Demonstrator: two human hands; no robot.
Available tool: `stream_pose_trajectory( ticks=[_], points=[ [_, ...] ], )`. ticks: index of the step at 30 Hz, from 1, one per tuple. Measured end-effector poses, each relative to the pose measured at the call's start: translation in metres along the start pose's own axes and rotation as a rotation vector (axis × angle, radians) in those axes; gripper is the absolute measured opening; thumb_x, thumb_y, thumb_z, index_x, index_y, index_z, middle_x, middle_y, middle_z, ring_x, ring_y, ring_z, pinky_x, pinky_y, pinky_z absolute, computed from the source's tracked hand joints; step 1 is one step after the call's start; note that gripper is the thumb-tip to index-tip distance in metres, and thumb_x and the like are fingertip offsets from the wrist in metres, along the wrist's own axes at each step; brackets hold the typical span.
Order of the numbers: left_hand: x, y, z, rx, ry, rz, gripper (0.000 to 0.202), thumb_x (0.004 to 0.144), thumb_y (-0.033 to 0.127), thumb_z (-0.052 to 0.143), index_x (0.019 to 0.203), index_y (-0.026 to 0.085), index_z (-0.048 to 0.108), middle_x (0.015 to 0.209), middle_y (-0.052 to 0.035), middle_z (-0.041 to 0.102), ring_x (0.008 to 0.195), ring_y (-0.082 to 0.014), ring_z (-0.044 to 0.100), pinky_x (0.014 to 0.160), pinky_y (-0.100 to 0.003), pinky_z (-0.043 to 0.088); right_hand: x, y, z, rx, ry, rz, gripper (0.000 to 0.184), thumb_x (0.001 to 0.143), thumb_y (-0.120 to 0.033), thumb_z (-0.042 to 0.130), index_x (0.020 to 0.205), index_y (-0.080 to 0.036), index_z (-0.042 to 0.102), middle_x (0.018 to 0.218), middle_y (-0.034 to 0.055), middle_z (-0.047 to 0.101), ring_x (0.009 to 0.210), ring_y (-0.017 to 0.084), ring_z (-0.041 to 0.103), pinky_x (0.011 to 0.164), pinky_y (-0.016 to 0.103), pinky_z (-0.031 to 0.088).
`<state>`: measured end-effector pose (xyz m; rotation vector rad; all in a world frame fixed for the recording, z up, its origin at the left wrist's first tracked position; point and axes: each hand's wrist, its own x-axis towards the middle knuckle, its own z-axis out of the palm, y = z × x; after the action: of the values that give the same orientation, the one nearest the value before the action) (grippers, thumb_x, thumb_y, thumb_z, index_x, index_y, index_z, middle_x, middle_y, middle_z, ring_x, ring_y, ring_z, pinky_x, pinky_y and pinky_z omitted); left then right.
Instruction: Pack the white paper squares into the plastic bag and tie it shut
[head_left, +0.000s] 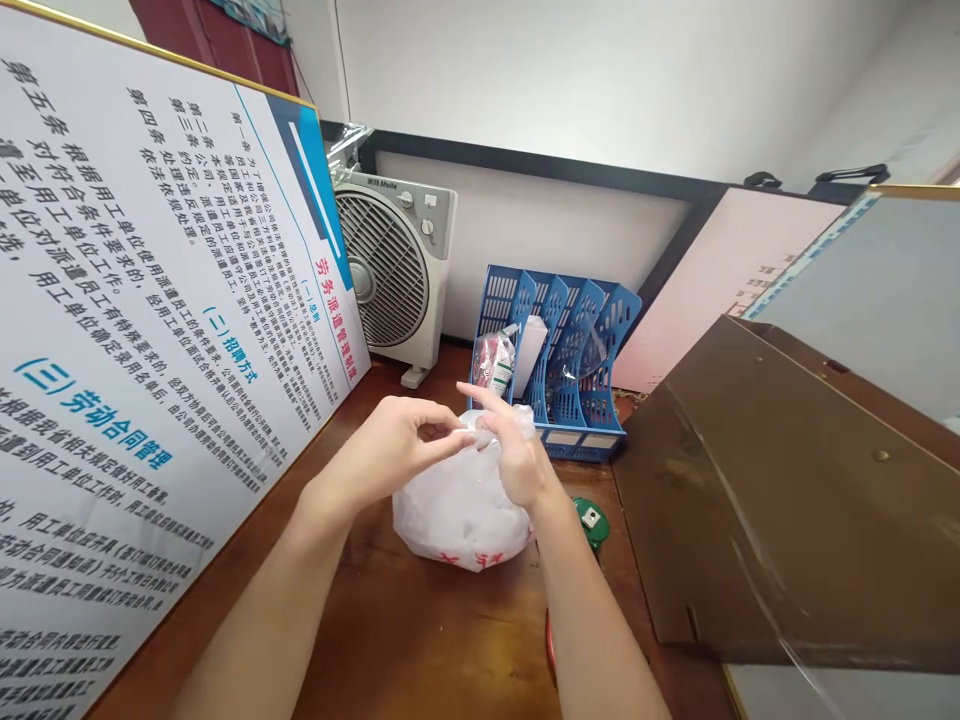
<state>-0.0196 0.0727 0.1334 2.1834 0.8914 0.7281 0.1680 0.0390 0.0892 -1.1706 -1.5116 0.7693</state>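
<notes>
A white plastic bag (pixel 457 510) with red characters near its bottom rests on the brown wooden table, bulging with contents I cannot make out. At its gathered top, my left hand (pixel 412 435) pinches the plastic between thumb and fingers. My right hand (pixel 517 450) grips the bag's neck from the other side, its index finger stretched out toward the upper left. Both hands meet close together above the bag. Partly behind my right forearm is a round green item (pixel 591 522) with a small pale square on top.
A blue file rack (pixel 581 440) holding plastic-wrapped items stands just behind the bag. A box fan (pixel 397 270) is at the back left. Large printed boards (pixel 187 260) lean along the left, and a brown panel (pixel 780 500) along the right. A red-rimmed thing (pixel 551 640) shows beside my right forearm.
</notes>
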Motion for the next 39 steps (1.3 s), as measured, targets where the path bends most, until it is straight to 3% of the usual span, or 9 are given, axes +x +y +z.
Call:
stream_pose_trajectory(
  ticks=[5, 10, 14, 17, 23, 27, 30, 33, 39],
  points=[
    [0.005, -0.013, -0.013, -0.307, -0.233, -0.176, 0.037, 0.091, 0.047, 0.064, 0.071, 0.016, 0.059, 0.069, 0.0027, 0.053, 0.065, -0.0119, 0.044, 0.059, -0.024, 0.031, -0.001, 0.008, -0.007, 0.183, -0.076, 0.074, 0.044, 0.102, -0.045, 0.044, 0.132, -0.022, 0.068, 0.092, 0.0039, 0.069, 0.086, 0.02, 0.062, 0.084, 0.034, 0.049],
    [0.008, -0.035, -0.004, -0.596, -0.235, -0.242, 0.034, 0.094, 0.046, 0.06, 0.077, 0.016, 0.055, 0.078, 0.0019, 0.051, 0.075, -0.0135, 0.046, 0.071, -0.025, 0.037, -0.011, 0.019, -0.01, 0.437, -0.119, 0.149, 0.042, 0.102, -0.044, 0.05, 0.138, -0.028, 0.061, 0.077, -0.0021, 0.056, 0.072, 0.013, 0.054, 0.071, 0.026, 0.05],
    [0.007, -0.038, -0.005, -0.476, -0.265, -0.284, 0.034, 0.096, 0.047, 0.054, 0.084, 0.017, 0.061, 0.089, -0.0014, 0.057, 0.085, -0.0172, 0.051, 0.081, -0.029, 0.041, -0.016, 0.023, -0.015, 0.166, -0.126, 0.088, 0.042, 0.105, -0.046, 0.042, 0.139, -0.027, 0.06, 0.082, -0.0007, 0.061, 0.073, 0.014, 0.058, 0.07, 0.026, 0.051],
    [0.008, -0.032, -0.004, -0.384, -0.31, -0.15, 0.035, 0.097, 0.047, 0.052, 0.084, 0.017, 0.064, 0.1, -0.0037, 0.059, 0.091, -0.0185, 0.053, 0.085, -0.03, 0.043, -0.015, 0.028, -0.011, -0.093, -0.015, 0.001, 0.047, 0.106, -0.049, 0.034, 0.132, -0.024, 0.064, 0.093, 0.0033, 0.068, 0.079, 0.018, 0.06, 0.077, 0.032, 0.05],
    [0.005, -0.005, 0.021, -0.455, -0.115, -0.05, 0.033, 0.099, 0.044, 0.053, 0.081, 0.02, 0.066, 0.135, -0.0051, 0.058, 0.128, -0.0244, 0.051, 0.11, -0.035, 0.037, -0.008, 0.034, 0.012, -0.334, 0.265, -0.074, 0.051, 0.104, -0.049, 0.034, 0.13, -0.017, 0.064, 0.118, 0.0105, 0.071, 0.094, 0.025, 0.058, 0.093, 0.042, 0.036],
    [-0.004, 0.008, 0.033, -0.307, -0.153, -0.02, 0.027, 0.099, 0.035, 0.053, 0.082, 0.02, 0.067, 0.106, -0.002, 0.069, 0.108, -0.0206, 0.061, 0.1, -0.032, 0.044, 0.0, 0.03, 0.017, -0.358, 0.332, -0.054, 0.055, 0.103, -0.051, 0.033, 0.12, -0.016, 0.071, 0.109, 0.0117, 0.074, 0.093, 0.026, 0.062, 0.094, 0.042, 0.036],
    [-0.008, 0.005, 0.04, -0.209, -0.215, -0.053, 0.024, 0.094, 0.028, 0.057, 0.074, 0.019, 0.067, 0.079, 0.0015, 0.068, 0.082, -0.0175, 0.063, 0.08, -0.029, 0.047, 0.005, 0.022, 0.014, -0.298, 0.29, 0.015, 0.063, 0.105, -0.056, 0.026, 0.106, -0.019, 0.077, 0.073, 0.0049, 0.07, 0.07, 0.021, 0.062, 0.075, 0.035, 0.044],
    [-0.009, -0.006, 0.049, -0.123, -0.093, -0.082, 0.022, 0.087, 0.028, 0.065, 0.068, 0.02, 0.072, 0.081, 0.0004, 0.07, 0.082, -0.0183, 0.065, 0.078, -0.03, 0.048, -0.001, 0.008, 0.008, -0.2, 0.216, 0.091, 0.067, 0.106, -0.06, 0.023, 0.109, -0.02, 0.077, 0.06, 0.0013, 0.063, 0.06, 0.019, 0.06, 0.063, 0.031, 0.046],
    [-0.006, -0.02, 0.059, -0.076, 0.372, -0.143, 0.011, 0.077, 0.02, 0.074, 0.071, 0.026, 0.081, 0.115, -0.0008, 0.072, 0.102, -0.0208, 0.069, 0.092, -0.033, 0.052, -0.043, -0.01, 0.019, -0.369, 0.207, 0.011, 0.054, 0.109, -0.045, 0.026, 0.143, -0.017, 0.058, 0.131, 0.011, 0.068, 0.118, 0.027, 0.061, 0.102, 0.047, 0.038]
  ],
)
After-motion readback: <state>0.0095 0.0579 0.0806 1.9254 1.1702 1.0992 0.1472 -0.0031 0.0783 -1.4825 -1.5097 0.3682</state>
